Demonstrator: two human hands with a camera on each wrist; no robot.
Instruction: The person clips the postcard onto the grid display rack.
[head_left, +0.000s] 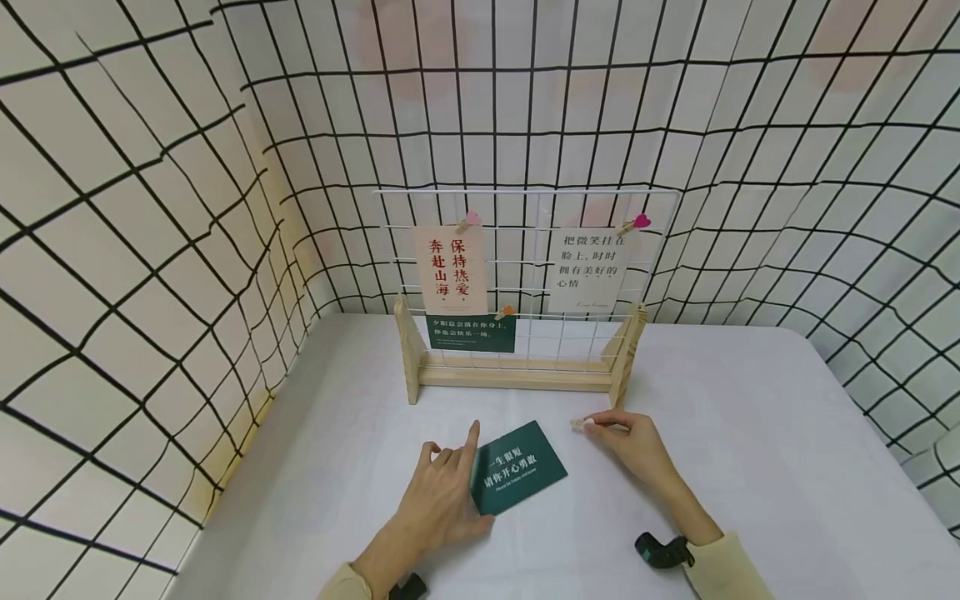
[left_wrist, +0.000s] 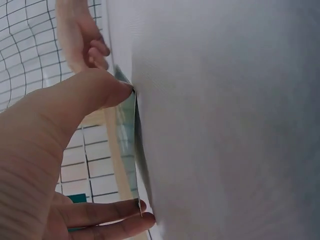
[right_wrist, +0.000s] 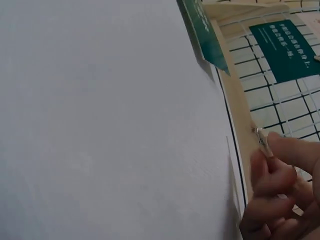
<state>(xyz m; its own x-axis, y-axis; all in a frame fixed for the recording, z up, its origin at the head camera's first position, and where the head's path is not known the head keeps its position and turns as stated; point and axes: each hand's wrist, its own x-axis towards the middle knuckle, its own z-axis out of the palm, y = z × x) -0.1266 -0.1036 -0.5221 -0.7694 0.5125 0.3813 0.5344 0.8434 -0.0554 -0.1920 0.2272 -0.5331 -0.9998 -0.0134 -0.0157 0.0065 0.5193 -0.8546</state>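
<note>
My left hand grips a dark green card with white lettering at its left side. In the left wrist view the thumb is on one edge of the green card and two fingertips are on the opposite edge. The card is tilted up from the white cloth there. To the right of it, my right hand pinches a small wooden clothespin between thumb and fingers. Its metal spring shows on the clothespin in the right wrist view.
Behind the hands stands a white wire grid rack on a wooden base. Clothespins hold a pink card, a white card and a green card on it. White cloth with black grid lines surrounds the table.
</note>
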